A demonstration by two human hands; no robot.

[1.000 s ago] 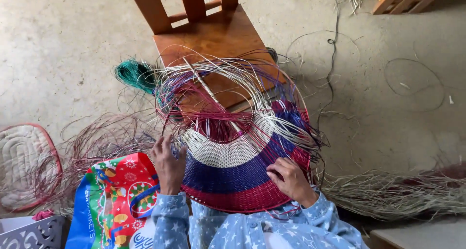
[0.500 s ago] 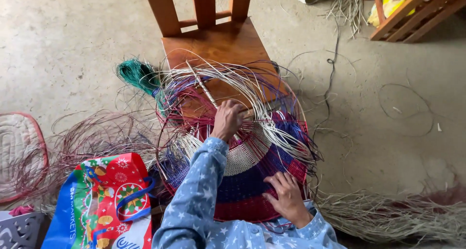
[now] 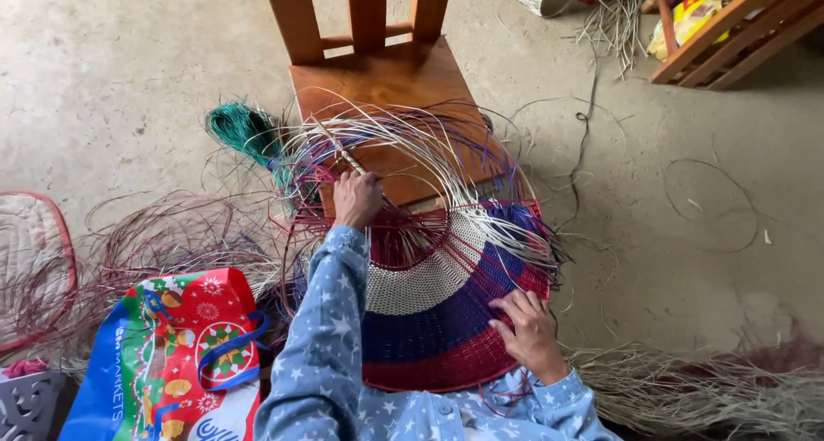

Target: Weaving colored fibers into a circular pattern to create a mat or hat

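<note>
floor: bare concrete (image 3: 129, 80), loose strands spread all round me so any colour is within reach.
chair: wooden chair (image 3: 378, 80) straight ahead; the seat's front edge props the far side of the work so the free ends fan up, not flat.
woven piece: half-round woven panel (image 3: 446, 321) in red, blue and white bands, on my lap, leaning on the chair.
bag: printed bag (image 3: 172, 355) at my left knee, on the floor.
green bundle: green strands (image 3: 245, 132) left of the chair seat, parked apart from the whites.
right hand (image 3: 530, 334): fingers spread flat on the red band, pinning the panel so it doesn't twist; holds nothing.
left hand (image 3: 356, 196): reached across to the far rim, closed on one pale strand (image 3: 343, 153), angled up-left to keep it taut.
</note>
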